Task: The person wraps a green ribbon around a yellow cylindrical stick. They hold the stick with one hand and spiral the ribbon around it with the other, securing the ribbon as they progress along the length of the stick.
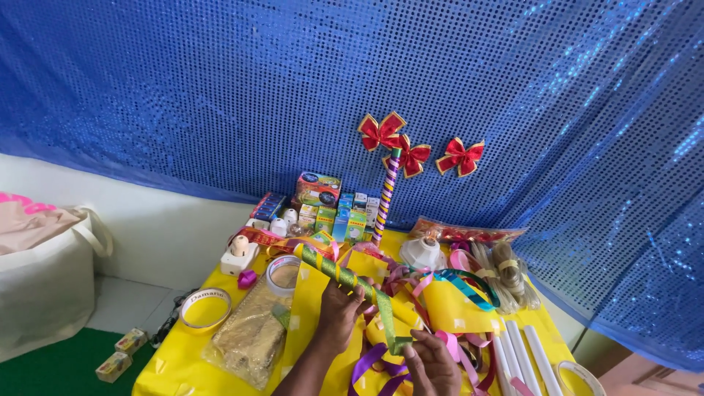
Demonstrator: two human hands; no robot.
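Yellow counter (183,367): loose ribbons (381,367), tape roll (282,275), white tubes (524,356) at 4 o'clock, small boxes (330,213) at 12.
Stick (345,279): green-and-gold wrapped, tilted, at centre above the counter.
Left hand (339,312): grip closed round the stick.
Right hand (433,363): grip pinching green ribbon end (389,330).

Craft stall or party-decoration work corner, indoors.
Yellow-covered table (183,367) heaped with ribbons (455,286), tape rolls (282,273) and small boxed goods (330,209); blue sequin backdrop (220,95) pinned with red bows (460,156); white tote bag (44,286) beside plain wall.
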